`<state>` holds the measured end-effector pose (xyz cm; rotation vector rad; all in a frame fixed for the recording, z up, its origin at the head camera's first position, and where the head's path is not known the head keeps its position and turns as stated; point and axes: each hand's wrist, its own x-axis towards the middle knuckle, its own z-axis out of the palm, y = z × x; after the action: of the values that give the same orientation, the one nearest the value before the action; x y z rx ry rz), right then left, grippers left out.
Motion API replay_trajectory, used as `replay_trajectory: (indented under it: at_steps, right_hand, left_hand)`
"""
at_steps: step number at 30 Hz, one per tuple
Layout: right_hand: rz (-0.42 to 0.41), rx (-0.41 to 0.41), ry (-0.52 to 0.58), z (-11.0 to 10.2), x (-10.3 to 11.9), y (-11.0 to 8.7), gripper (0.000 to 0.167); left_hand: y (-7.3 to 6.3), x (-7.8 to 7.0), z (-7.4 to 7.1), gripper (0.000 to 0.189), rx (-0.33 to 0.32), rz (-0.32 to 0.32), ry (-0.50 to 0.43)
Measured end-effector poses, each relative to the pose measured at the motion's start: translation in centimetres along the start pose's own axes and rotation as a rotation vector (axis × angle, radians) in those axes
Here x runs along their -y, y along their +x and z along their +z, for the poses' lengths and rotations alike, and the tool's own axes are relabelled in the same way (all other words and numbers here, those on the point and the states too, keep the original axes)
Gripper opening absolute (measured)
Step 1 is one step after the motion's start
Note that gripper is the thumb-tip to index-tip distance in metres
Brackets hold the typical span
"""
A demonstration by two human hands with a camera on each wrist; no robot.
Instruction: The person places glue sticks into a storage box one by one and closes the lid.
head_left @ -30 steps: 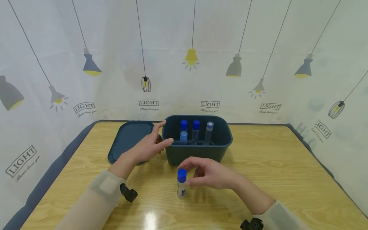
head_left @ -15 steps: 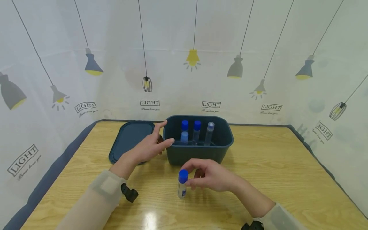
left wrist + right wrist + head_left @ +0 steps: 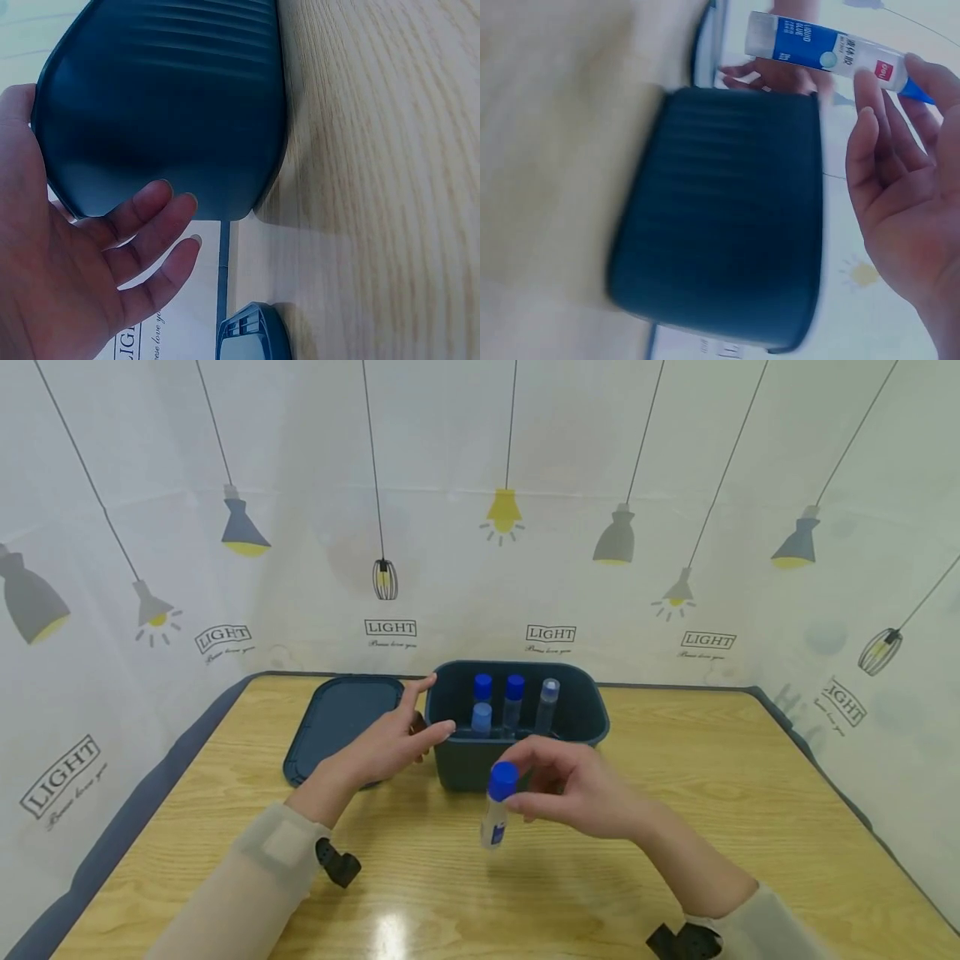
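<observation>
My right hand [image 3: 581,789] pinches a liquid glue bottle [image 3: 497,810] near its blue cap, thumb on one side and fingers on the other. The bottle hangs slightly tilted above the table, in front of a dark blue-green bin [image 3: 459,767]. Its printed blue label [image 3: 806,41] shows in the right wrist view. My left hand [image 3: 386,747] rests at the bin's left end, thumb and index finger spread along the rim. In the left wrist view its other fingers [image 3: 154,229] hang loosely beside the bin wall. Several similar bottles stand upright inside the bin, including a blue-capped bottle [image 3: 513,702].
A dark blue-green lid [image 3: 337,727] lies flat on the wooden table [image 3: 712,793] left of the bin, partly behind my left hand. Behind the table's far edge hangs a pale curtain [image 3: 675,460] printed with lamps.
My right hand has lifted the glue bottle off the table and carried it up, forward and slightly right towards the bin. The left hand stays at the bin's rim.
</observation>
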<state>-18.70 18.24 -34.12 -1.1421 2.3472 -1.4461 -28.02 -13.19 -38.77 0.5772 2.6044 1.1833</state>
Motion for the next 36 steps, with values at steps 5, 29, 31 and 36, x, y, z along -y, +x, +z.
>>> replay_trajectory:
  at_steps: [5, 29, 31, 36]
  right_hand:
    - [-0.066, -0.113, -0.047, -2.3, 1.9, 0.1, 0.033]
    - [0.156, -0.399, -0.211, -7.0, -0.4, 2.7, 0.038]
    - [0.176, -0.392, -0.214, -7.0, -1.2, 2.9, 0.039]
    - [0.216, -0.363, -0.205, -6.9, -2.5, 3.8, 0.043]
  left_hand:
    - [0.1, 0.1, -0.1, 0.09, 0.007, 0.011, -0.003]
    - [-0.1, -0.1, -0.1, 0.091, 0.006, 0.007, -0.032]
    - [-0.1, -0.1, -0.1, 0.091, 0.006, 0.008, -0.03]
    - [-0.2, -0.1, -0.1, 0.091, 0.009, 0.008, -0.037]
